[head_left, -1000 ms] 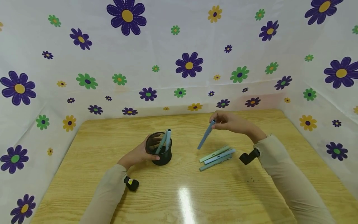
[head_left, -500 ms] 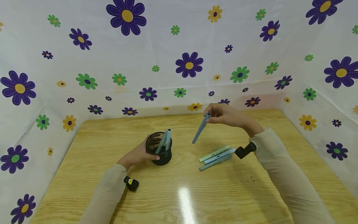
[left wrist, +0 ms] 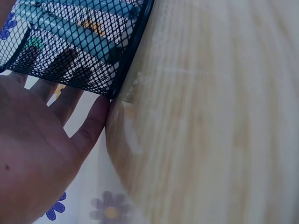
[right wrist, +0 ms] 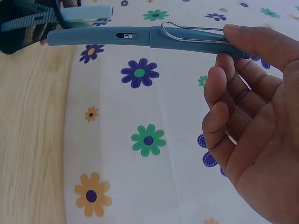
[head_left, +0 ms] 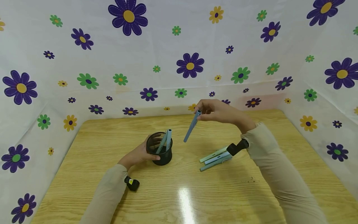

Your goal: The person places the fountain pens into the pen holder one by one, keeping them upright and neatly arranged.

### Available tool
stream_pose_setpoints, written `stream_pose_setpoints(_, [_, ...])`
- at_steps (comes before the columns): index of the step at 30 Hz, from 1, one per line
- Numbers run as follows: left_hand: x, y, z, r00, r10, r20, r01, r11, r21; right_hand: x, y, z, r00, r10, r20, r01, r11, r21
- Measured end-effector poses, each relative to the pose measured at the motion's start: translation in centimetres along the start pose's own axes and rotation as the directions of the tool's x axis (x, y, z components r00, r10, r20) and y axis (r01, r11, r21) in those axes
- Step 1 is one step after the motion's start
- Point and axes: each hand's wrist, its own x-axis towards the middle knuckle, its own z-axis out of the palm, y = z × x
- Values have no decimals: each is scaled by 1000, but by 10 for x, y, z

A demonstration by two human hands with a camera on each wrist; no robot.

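A blue pen [head_left: 192, 127] with a wire clip is pinched near its clip end between the thumb and fingers of my right hand [head_left: 216, 111]. It hangs tilted above the table, lower end toward the cup. My left hand [head_left: 139, 154] holds the black mesh pen cup [head_left: 163, 160] from its left side, thumb across the front. Two pens stand inside the cup, a light blue pen [head_left: 169, 138] and a greenish pen [head_left: 161, 143]. Through the mesh [left wrist: 70, 60] in the left wrist view their barrels show. The right wrist view shows the held pen [right wrist: 103, 36] lengthwise, with an oval window.
Three pens lie side by side on the wooden table [head_left: 156, 193]: a light green pen [head_left: 209, 156], a pale blue pen [head_left: 213, 159] and a grey-green pen [head_left: 211, 165]. The right wrist camera [head_left: 237, 147] overlaps their far ends. Flower-printed cloth [head_left: 156, 49] walls the back and sides.
My right hand has moved left and slightly up with the blue pen, closer to the cup. The left hand and cup have stayed in place.
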Motion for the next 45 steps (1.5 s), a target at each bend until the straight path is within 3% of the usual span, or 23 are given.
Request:
stream_pose_setpoints(11, [0, -2, 0, 1000, 15, 2, -15, 1000, 1, 11, -17, 4, 997, -79, -1, 79, 996, 42])
stream_pose_setpoints(25, [1, -4, -1, 1000, 19, 1, -19, 1000, -7, 29, -29, 16, 991, -128, 24, 126, 989, 76])
stream_pose_setpoints(45, [0, -3, -1, 1000, -22, -7, 22, 1000, -17, 51, -24, 46, 986, -112, 124, 106, 993, 53])
